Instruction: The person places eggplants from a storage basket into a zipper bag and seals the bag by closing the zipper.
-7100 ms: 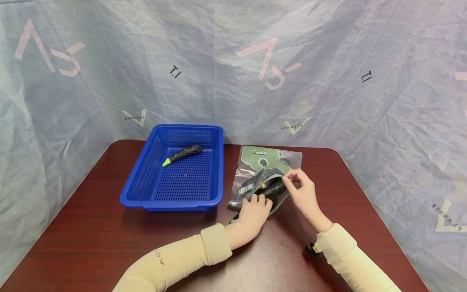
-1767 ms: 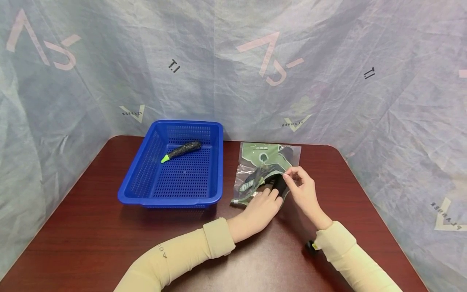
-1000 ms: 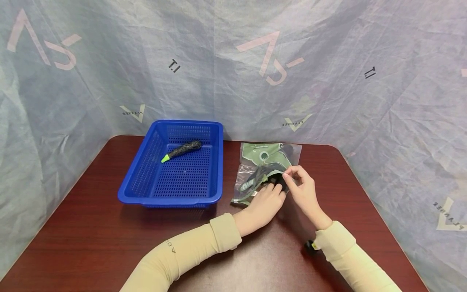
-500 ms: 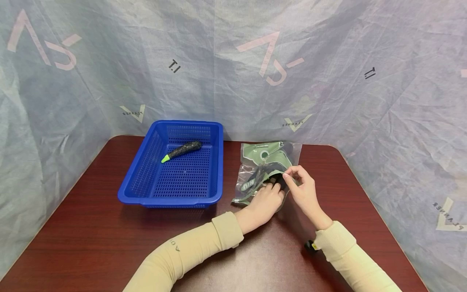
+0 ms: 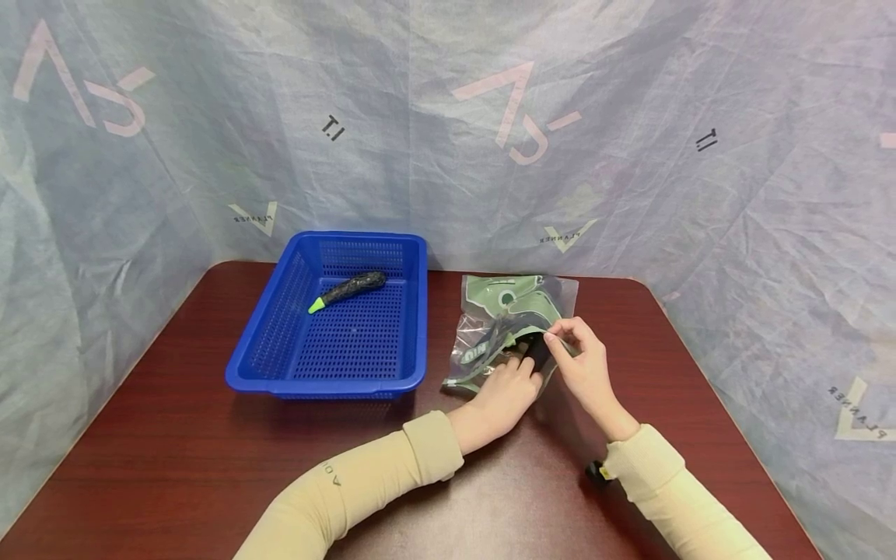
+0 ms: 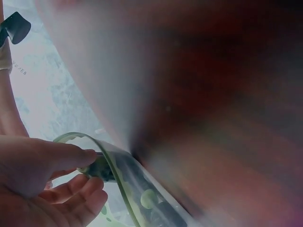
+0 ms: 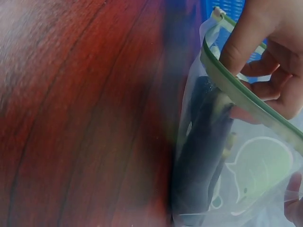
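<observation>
Your right hand (image 5: 584,369) pinches clear zip bag (image 5: 507,315) at right of mouth. Your left hand (image 5: 504,395) reaches in, fingers at dark eggplant (image 7: 201,151); cannot tell whether gripping. Eggplant lies inside bag, right of blue basket (image 5: 325,386). Probably light, firm, slick-skinned; best held near pale end.

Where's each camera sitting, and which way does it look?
Head: on the person's head, looking forward and down at the table, blue basket and bag; left hand and right hand show.
Left wrist: worn there, facing the bag's mouth; shows the left hand and part of the right arm.
Right wrist: worn there, facing the bag; shows the left hand and a bit of the right hand.
Shared: both wrist views show the bag's mouth.
</observation>
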A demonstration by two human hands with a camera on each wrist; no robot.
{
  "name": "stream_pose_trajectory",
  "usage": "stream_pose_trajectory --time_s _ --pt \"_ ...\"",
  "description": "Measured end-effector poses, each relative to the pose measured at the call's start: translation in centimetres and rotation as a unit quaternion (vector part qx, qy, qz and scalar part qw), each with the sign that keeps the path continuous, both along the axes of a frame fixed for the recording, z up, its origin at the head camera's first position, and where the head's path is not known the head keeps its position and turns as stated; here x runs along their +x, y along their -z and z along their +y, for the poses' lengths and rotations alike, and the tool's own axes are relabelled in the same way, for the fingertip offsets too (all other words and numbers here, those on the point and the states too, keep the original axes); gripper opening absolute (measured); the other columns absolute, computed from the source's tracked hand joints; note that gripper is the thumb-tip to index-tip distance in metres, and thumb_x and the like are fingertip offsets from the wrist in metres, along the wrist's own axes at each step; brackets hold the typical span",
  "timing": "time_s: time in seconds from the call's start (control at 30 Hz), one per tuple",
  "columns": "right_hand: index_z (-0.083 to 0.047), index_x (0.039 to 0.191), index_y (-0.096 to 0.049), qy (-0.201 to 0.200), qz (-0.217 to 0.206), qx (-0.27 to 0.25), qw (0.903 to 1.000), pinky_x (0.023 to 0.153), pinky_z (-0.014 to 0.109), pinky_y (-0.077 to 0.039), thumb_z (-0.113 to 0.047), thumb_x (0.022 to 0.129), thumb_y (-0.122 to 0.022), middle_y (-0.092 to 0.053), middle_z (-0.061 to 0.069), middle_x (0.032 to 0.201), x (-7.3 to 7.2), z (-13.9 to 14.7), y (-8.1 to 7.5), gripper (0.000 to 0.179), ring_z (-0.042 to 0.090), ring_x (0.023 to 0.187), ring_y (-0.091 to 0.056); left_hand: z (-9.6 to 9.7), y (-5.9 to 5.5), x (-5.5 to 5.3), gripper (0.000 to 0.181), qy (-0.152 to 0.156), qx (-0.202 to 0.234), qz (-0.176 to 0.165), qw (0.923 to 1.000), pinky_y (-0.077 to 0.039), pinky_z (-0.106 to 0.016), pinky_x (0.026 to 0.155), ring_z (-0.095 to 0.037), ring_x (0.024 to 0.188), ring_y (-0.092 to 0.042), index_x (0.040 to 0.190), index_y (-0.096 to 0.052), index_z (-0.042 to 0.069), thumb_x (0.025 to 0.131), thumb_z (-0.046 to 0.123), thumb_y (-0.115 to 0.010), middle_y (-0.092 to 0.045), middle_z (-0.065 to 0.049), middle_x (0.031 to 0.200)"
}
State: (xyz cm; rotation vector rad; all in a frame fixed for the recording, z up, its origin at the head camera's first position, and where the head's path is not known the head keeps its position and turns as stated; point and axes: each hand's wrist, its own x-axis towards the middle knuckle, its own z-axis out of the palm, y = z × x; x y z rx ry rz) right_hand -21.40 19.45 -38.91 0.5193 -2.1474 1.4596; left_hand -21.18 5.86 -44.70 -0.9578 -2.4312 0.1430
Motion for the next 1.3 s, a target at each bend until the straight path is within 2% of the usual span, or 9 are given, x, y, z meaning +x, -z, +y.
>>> stream_pose_trajectory --time_s 0.1,0.3,0.57,0.97,1.13,1.3 --pt "0.007 0.091 -0.059 -0.006 0.001 -0.002 1.0000 0.079 0.017 -0.046 0.003 0.087 -0.060 -0.057 0.019 0.090 0.0 0.0 0.0 0.006 0.009 0.083 -0.056 -0.3 -0.2 0.2 0.004 0.003 -0.001 -0.020 0.9998 -0.043 -0.025 0.059 -0.016 0.079 -0.054 0.091 -0.063 0.017 0.089 0.019 -0.059 -0.055 -0.002 0.092" --pt "0.006 0.091 -0.059 -0.010 0.001 0.001 0.9999 0.081 0.019 -0.047 0.002 0.087 -0.061 -0.058 0.017 0.090 -0.1 0.1 0.0 0.006 0.012 0.085 -0.057 -1.4 -1.3 0.9 0.008 0.011 -0.003 -0.060 0.9981 -0.046 -0.027 0.061 -0.017 0.080 -0.054 0.096 -0.061 0.015 0.088 0.016 -0.062 -0.054 -0.003 0.095" --pt "0.005 0.092 -0.060 -0.006 0.001 0.008 0.9999 0.082 0.018 -0.047 0.001 0.087 -0.061 -0.058 0.016 0.092 -0.1 0.1 0.0 0.007 0.010 0.086 -0.057 -2.6 -3.4 1.4 0.011 0.038 -0.002 -0.058 0.9976 -0.047 -0.027 0.063 -0.018 0.082 -0.056 0.097 -0.061 0.013 0.087 0.016 -0.064 -0.056 -0.004 0.097" --pt "0.005 0.092 -0.059 -0.004 -0.003 0.010 0.9999 0.083 0.017 -0.046 0.000 0.088 -0.061 -0.058 0.017 0.092 0.1 0.0 -0.2 0.007 0.013 0.087 -0.057 -4.2 -7.2 2.0 0.019 0.053 -0.050 -0.064 0.9953 -0.046 -0.029 0.067 -0.020 0.094 -0.054 0.105 -0.060 0.015 0.086 0.014 -0.065 -0.057 -0.005 0.109" --pt "0.006 0.091 -0.059 0.002 -0.003 0.018 0.9998 0.083 0.019 -0.046 0.001 0.088 -0.061 -0.059 0.017 0.091 0.2 -0.1 -0.3 0.006 0.011 0.087 -0.057 -5.1 -8.6 2.1 0.026 0.065 -0.042 -0.059 0.9952 -0.042 -0.030 0.068 -0.019 0.094 -0.053 0.104 -0.060 0.016 0.082 0.025 -0.069 -0.056 -0.001 0.105" --pt "0.006 0.091 -0.060 0.004 -0.003 0.019 0.9998 0.083 0.018 -0.046 0.001 0.088 -0.061 -0.059 0.017 0.092 0.2 -0.1 -0.2 0.006 0.006 0.087 -0.057 -6.2 -9.8 1.8 0.038 0.072 -0.034 -0.051 0.9955 -0.043 -0.033 0.071 -0.020 0.095 -0.053 0.107 -0.059 0.016 0.077 0.036 -0.071 -0.056 -0.001 0.106"
